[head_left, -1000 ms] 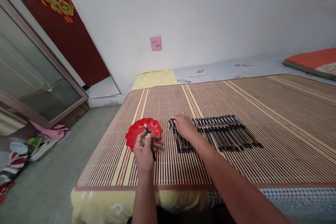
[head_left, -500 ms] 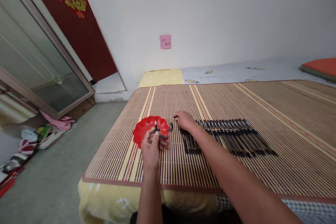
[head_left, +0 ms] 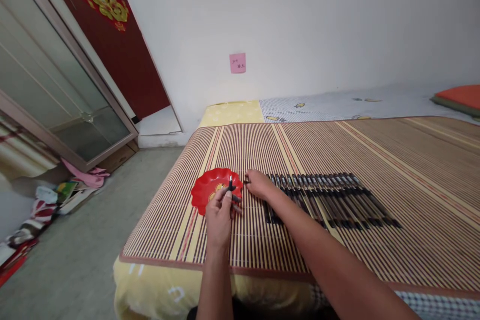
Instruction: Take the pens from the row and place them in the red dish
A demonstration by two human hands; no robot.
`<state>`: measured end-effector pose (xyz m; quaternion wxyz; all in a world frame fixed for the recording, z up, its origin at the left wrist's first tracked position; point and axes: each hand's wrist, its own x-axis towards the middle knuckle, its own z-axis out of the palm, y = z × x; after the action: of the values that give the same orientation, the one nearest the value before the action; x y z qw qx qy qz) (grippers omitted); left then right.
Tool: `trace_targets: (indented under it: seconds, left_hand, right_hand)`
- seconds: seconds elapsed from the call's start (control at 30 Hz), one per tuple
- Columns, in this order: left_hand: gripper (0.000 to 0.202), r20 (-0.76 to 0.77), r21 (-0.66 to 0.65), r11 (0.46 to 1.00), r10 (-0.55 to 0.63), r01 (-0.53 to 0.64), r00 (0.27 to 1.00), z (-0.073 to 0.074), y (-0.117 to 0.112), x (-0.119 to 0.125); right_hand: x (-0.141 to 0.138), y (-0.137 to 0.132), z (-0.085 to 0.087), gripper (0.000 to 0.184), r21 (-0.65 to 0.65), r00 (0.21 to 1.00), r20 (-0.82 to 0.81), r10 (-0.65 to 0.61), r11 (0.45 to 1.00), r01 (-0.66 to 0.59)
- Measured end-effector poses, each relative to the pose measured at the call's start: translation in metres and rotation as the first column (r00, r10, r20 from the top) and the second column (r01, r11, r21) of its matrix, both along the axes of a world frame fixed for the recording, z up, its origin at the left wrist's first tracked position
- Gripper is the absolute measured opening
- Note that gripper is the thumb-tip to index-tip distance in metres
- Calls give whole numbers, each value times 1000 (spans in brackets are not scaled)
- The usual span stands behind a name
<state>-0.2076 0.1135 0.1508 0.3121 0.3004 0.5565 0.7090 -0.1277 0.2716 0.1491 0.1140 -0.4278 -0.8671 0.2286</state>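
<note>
My left hand [head_left: 219, 212] is closed around a black pen [head_left: 231, 186], held tip up over the right part of a red scalloped plate [head_left: 204, 185]. The pen's silvery tip is bare, and its lower part is hidden by my fingers. Just right of the plate rim, my right hand [head_left: 258, 184] pinches a small dark pen cap [head_left: 247, 180] low over the mat. Several black pens [head_left: 330, 197] lie side by side in a row to the right, some of them covered by my right forearm.
A striped bamboo mat [head_left: 157, 230] covers the bed, with yellow bedding [head_left: 150, 285] below its front edge. An orange cushion [head_left: 459, 96] lies at the far right. A pink note [head_left: 237, 63] is stuck on the wall. Assorted items [head_left: 41, 205] lie on the floor at left.
My right hand has moved left and its fingers have closed on the small cap that lay beside the plate. The left hand still holds the pen upright.
</note>
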Motion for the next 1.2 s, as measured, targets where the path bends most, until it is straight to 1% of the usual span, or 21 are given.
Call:
trace_targets:
  seconds: [0.07, 0.1, 0.13, 0.17, 0.2, 0.23, 0.27, 0.33, 0.4, 0.47, 0.53, 0.6, 0.67, 0.83, 0.93, 1.03, 1.2]
  left_hand:
    - [37, -19, 5, 999, -44, 44, 999, -1, 0, 1]
    - [35, -28, 8, 998, -69, 69, 997, 0, 0, 2]
    - [34, -34, 9, 995, -95, 96, 995, 1, -1, 4]
    - [33, -40, 6, 993, -121, 122, 992, 2, 0, 6]
    - [32, -46, -3, 989, -146, 146, 988, 4, 0, 8]
    - [31, -53, -14, 985, -170, 169, 984, 5, 0, 11]
    - [29, -58, -23, 981, -192, 191, 980, 7, 1, 14]
    - [26, -67, -40, 969, -246, 244, 967, 9, 2, 20]
    - [24, -76, -49, 954, -300, 297, 951, 10, 2, 25]
    - [22, -99, -59, 939, -342, 338, 934, 10, 2, 29]
    - [21, -127, -75, 928, -373, 366, 919, 9, 2, 32]
    - [20, -141, -87, 922, -386, 377, 912, 9, 2, 34]
    - [19, -139, -85, 920, -391, 383, 910, 9, 3, 37]
    - [19, -128, -91, 907, -420, 411, 898, 10, 7, 43]
    - [21, -102, -89, 907, -420, 412, 902, 10, 7, 44]
    - [25, -80, -79, 909, -416, 410, 906, 9, 6, 44]
    - [29, -37, -57, 904, -426, 424, 904, 11, 6, 45]
  right_hand:
    - [18, -4, 10, 28, 24, 995, -90, -51, 998, 53]
    - [29, -7, 15, 28, 34, 983, -170, -67, 997, 74]
    - [41, -11, 21, 25, -2, 930, -358, -87, 996, 92]
    - [53, -17, 25, 21, -85, 845, -522, -112, 993, 79]
    - [66, -23, 29, 20, -172, 747, -649, -146, 984, 43]
    - [77, -30, 33, 20, -242, 651, -735, -191, 970, 11]
    - [87, -37, 35, 22, -291, 574, -785, -232, 957, -13]
    - [101, -50, 36, 25, -350, 465, -835, -294, 936, -35]
    - [109, -58, 34, 26, -374, 396, -857, -331, 927, -37]
    - [111, -60, 30, 28, -392, 357, -863, -356, 920, -30]
    - [112, -59, 26, 30, -403, 341, -864, -370, 915, -29]
    - [112, -58, 24, 31, -403, 342, -865, -367, 915, -38]
    - [113, -58, 24, 31, -401, 367, -859, -356, 915, -53]
    - [115, -61, 28, 28, -399, 462, -831, -310, 911, -107]
    - [114, -61, 29, 27, -400, 483, -827, -289, 905, -143]
    - [114, -61, 28, 25, -400, 491, -824, -284, 904, -148]
    - [114, -61, 29, 22, -365, 554, -801, -228, 919, -149]
